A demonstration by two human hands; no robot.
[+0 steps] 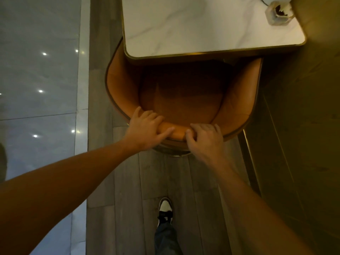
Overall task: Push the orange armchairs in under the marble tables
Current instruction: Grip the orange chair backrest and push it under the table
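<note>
An orange armchair point(184, 96) with a curved back stands right below me, its front part hidden under the white marble table point(193, 28) with a gold rim. My left hand point(145, 129) grips the top of the chair's backrest, fingers curled over the inside and thumb on the outer face. My right hand point(204, 137) grips the same top edge just to the right of it. The two hands sit close together with a short stretch of orange padding between them.
A glass holder point(278, 12) stands at the table's far right corner. A wall panel point(303, 126) runs close along the chair's right side. Grey wood flooring lies beneath; glossy pale tiles point(40, 80) lie to the left. My sneaker point(165, 208) is behind the chair.
</note>
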